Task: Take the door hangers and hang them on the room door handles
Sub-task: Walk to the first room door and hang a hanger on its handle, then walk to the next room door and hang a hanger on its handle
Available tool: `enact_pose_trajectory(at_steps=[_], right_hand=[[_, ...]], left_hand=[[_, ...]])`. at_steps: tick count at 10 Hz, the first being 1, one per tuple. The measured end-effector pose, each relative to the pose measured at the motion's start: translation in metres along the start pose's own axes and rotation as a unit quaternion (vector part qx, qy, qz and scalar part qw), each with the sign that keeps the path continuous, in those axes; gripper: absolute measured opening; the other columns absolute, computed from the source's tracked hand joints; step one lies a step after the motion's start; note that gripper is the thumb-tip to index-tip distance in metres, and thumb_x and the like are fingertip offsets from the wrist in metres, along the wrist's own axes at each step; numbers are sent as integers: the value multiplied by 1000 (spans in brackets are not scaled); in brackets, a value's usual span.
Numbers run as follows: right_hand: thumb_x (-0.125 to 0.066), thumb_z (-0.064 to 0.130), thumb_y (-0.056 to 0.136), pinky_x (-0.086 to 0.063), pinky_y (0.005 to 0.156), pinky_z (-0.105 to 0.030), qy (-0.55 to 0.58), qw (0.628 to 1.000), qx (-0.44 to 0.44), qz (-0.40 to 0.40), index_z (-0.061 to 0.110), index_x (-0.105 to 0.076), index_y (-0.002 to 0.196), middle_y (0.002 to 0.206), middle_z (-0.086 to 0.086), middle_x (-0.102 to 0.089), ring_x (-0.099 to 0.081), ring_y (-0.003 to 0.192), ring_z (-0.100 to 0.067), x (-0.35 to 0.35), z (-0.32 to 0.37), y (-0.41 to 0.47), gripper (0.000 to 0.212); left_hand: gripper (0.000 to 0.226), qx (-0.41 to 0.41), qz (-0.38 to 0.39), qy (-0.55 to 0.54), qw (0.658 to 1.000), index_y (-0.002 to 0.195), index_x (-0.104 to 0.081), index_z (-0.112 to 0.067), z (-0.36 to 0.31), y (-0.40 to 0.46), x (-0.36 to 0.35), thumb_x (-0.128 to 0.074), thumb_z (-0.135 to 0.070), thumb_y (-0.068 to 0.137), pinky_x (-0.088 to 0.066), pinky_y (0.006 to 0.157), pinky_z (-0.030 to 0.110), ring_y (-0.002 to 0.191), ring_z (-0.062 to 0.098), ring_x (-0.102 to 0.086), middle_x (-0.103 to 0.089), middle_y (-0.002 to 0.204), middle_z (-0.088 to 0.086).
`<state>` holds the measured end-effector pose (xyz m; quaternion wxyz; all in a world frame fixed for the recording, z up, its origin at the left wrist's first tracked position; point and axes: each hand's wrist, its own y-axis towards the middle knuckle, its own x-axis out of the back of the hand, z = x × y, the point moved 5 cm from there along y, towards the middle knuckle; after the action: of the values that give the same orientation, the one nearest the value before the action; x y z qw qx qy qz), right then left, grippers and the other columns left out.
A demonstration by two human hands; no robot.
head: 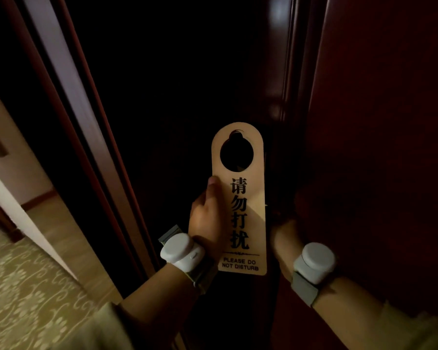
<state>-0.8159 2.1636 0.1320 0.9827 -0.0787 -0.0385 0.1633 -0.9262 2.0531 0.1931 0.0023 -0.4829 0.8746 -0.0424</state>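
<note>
Dark door [377,122] fills frame right, hanger [248,223] upright at center w/ left hand [208,218] pinching its edge, right hand [283,236] lower right, grip hidden, so mid-hanging; next: loop hole over unseen handle.

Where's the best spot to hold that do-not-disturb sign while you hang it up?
Probably the long flat strip below the hole, pinched by its left edge, as the left hand does now on the sign. That leaves the round hole at the top free to slip over a handle. The right hand sits by the door edge; the handle is too dark to see.
</note>
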Motion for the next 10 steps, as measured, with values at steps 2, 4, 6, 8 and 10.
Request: enact_pose_trajectory(at_steps=[2,4,6,8,10], right_hand=[[-42,67,86,-40,105,-52,35,986,152,61,45,-62,96,124,2,-63,-57,116,-20,2,99,-62,31],[-34,70,79,-29,113,-40,1,964,240,111,41,-30,145,140,13,-44,-42,128,-8,-6,145,-110,72],[-34,59,85,-35,65,6,23,943,295,153,68,-45,90,79,54,-51,-45,74,35,-21,178,-141,15],[-37,60,83,-53,75,-24,62,897,366,241,52,-53,99,95,18,-71,-66,82,5,-67,210,-187,24],[-40,50,95,-58,71,-37,71,875,377,294,35,-57,99,89,-1,-72,-69,75,-15,-129,224,-241,23]], left_hand=[[50,-68,15,-34,997,85,-69,-24,-40,-16,10,-36,-59,100,-60,86,54,82,27,-77,-80,85,5],[50,-100,97,-93,986,93,-74,-29,-87,-43,32,-36,-62,99,-59,88,58,85,30,-79,-82,91,10],[51,-126,90,-101,983,87,-77,-36,-117,-59,64,-37,-65,97,-62,81,50,86,28,-79,-82,92,8],[54,-176,20,-108,978,85,-79,-34,-152,-84,134,-35,-63,98,-62,62,34,80,26,-79,-82,89,8],[56,-197,-50,-113,972,83,-80,-33,-163,-104,219,-34,-61,100,-62,59,34,78,28,-79,-82,89,10]])
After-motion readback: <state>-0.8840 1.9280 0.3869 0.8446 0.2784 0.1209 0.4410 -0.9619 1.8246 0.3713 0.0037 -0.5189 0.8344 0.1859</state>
